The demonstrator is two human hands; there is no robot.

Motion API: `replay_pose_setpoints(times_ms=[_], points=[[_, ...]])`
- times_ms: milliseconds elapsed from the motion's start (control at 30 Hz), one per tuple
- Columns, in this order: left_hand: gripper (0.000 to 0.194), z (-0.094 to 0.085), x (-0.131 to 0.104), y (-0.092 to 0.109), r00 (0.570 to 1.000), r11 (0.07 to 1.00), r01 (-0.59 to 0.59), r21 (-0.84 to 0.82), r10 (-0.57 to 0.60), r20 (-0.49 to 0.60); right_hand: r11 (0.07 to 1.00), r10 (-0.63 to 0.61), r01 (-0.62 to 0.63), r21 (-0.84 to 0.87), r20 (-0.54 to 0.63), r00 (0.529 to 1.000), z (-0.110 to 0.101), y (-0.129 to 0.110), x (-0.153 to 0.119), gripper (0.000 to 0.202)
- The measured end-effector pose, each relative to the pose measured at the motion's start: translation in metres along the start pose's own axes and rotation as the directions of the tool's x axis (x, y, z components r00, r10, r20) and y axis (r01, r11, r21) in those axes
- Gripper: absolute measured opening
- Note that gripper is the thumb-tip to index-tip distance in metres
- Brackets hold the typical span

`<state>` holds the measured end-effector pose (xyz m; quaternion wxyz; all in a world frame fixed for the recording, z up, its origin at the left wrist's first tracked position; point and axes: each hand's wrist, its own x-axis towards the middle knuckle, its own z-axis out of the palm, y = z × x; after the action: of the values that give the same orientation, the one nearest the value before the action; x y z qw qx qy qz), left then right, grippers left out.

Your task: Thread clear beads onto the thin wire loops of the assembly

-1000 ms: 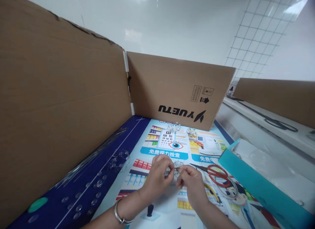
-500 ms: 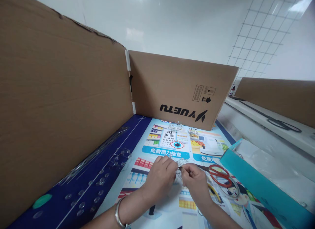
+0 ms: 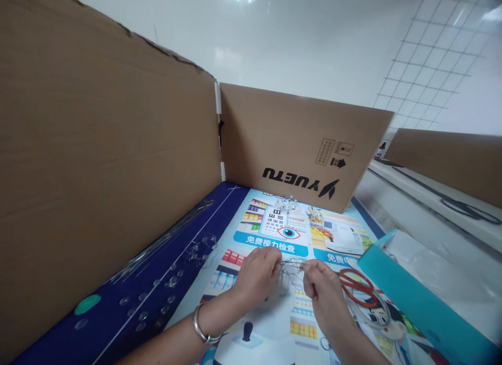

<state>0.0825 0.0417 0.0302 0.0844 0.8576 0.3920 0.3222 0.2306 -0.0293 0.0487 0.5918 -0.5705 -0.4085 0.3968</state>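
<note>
Thin silvery wire, bent into a loose tangle, stretches between my two hands over the printed sheet. My left hand, with a metal bangle on its wrist, is closed on the wire's left side. The fingers of my right hand pinch the other side. Just beyond the right hand lie scissors with red handles, their blades partly hidden behind that hand. A coil of clear line rests by the handles. Whether beads sit on the held wire is too fine to tell.
Clear beads and a green disc lie on the dark blue strip at left, near a bundle of wires. Beaded wire clusters stand by the cardboard wall. A teal box is at right.
My hands have drawn apart, the right one shifting rightward, so more wire shows between them. The whole view has shifted slightly.
</note>
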Motion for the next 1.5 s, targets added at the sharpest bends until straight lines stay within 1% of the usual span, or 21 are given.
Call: replay_pose_setpoints(times_ms=[33,67,100,133,200,267,333,400,433,500,567,667,733,800,867,967,1067,1167,1233,1333,1500], points=[[0.014,0.000,0.000,0.000,1.000,1.000,0.002,0.012,-0.002,0.005,0.989,-0.061,0.065,-0.134,0.028,0.998,-0.001,-0.002,-0.001,0.011],[0.015,0.000,0.000,0.000,1.000,1.000,0.002,0.027,-0.002,0.012,0.943,-0.145,0.159,-0.292,0.069,0.987,-0.002,-0.003,-0.001,0.010],[0.016,-0.001,-0.001,0.001,1.000,0.999,0.000,0.042,-0.001,0.021,0.851,-0.243,0.275,-0.448,0.128,0.962,-0.004,-0.004,0.000,0.011],[0.017,-0.001,-0.002,0.002,0.999,0.999,-0.005,0.050,0.003,0.033,0.713,-0.341,0.392,-0.581,0.201,0.918,-0.005,-0.005,0.001,0.012],[0.018,-0.001,-0.004,0.006,0.998,1.000,-0.015,0.024,0.014,0.053,0.358,-0.499,0.561,-0.746,0.355,0.791,-0.008,-0.003,0.002,0.014],[0.018,-0.002,-0.005,0.011,0.999,0.997,0.011,-0.074,-0.007,0.050,0.015,-0.572,0.600,-0.800,0.485,0.662,-0.010,0.001,0.003,0.015],[0.017,-0.002,-0.004,0.016,0.997,0.969,0.074,-0.235,-0.067,0.037,-0.219,-0.585,0.561,-0.798,0.567,0.579,-0.010,0.005,0.003,0.012],[0.013,-0.001,-0.003,0.020,0.987,0.884,0.164,-0.439,-0.148,0.070,-0.325,-0.577,0.528,-0.785,0.607,0.546,-0.007,0.008,0.001,0.014],[0.011,0.000,-0.002,0.021,0.976,0.810,0.219,-0.544,-0.188,0.113,-0.343,-0.574,0.519,-0.783,0.612,0.544,-0.006,0.009,-0.001,0.014],[0.008,0.001,-0.001,0.024,0.936,0.612,0.348,-0.710,-0.264,0.231,-0.346,-0.572,0.515,-0.784,0.612,0.546,-0.004,0.011,-0.003,0.014],[0.009,0.001,-0.001,0.027,0.883,0.406,0.452,-0.794,-0.330,0.333,-0.342,-0.583,0.516,-0.785,0.608,0.538,-0.002,0.013,-0.004,0.014],[0.013,-0.002,-0.003,0.031,0.837,0.183,0.482,-0.857,-0.384,0.389,-0.353,-0.603,0.538,-0.765,0.626,0.494,-0.004,0.017,-0.005,0.018],[0.016,-0.004,-0.004,0.033,0.837,0.111,0.461,-0.880,-0.383,0.390,-0.317,-0.609,0.584,-0.747,0.633,0.478,-0.005,0.020,-0.004,0.018],[0.017,-0.002,-0.005,0.032,0.847,0.111,0.448,-0.887,-0.372,0.380,-0.198,-0.627,0.634,-0.747,0.594,0.504,-0.005,0.022,-0.003,0.014],[0.017,0.001,-0.006,0.030,0.867,0.168,0.423,-0.890,-0.362,0.343,-0.004,-0.640,0.661,-0.751,0.510,0.575,-0.003,0.022,-0.003,0.015],[0.015,0.008,-0.007,0.026,0.896,0.280,0.373,-0.885,-0.357,0.265,0.337,-0.611,0.638,-0.692,0.355,0.708,0.002,0.020,-0.004,0.018],[0.013,0.011,-0.008,0.022,0.904,0.342,0.357,-0.869,-0.360,0.230,0.652,-0.485,0.513,-0.559,0.213,0.848,0.006,0.015,-0.004,0.014],[0.011,0.010,-0.008,0.022,0.912,0.327,0.347,-0.879,-0.335,0.236,0.867,-0.296,0.325,-0.378,0.134,0.946,0.008,0.011,-0.004,0.014],[0.011,0.008,-0.007,0.022,0.914,0.297,0.345,-0.890,-0.320,0.248,0.951,-0.176,0.196,-0.238,0.104,0.979,0.008,0.009,-0.004,0.014],[0.011,0.006,-0.007,0.022,0.918,0.297,0.342,-0.891,-0.307,0.250,0.998,-0.041,0.046,-0.046,0.098,0.994,0.007,0.008,-0.003,0.015],[0.010,0.005,-0.007,0.021,0.929,0.326,0.316,-0.891,-0.299,0.220,0.991,0.014,-0.031,0.134,0.127,0.992,0.008,0.009,-0.004,0.019]])
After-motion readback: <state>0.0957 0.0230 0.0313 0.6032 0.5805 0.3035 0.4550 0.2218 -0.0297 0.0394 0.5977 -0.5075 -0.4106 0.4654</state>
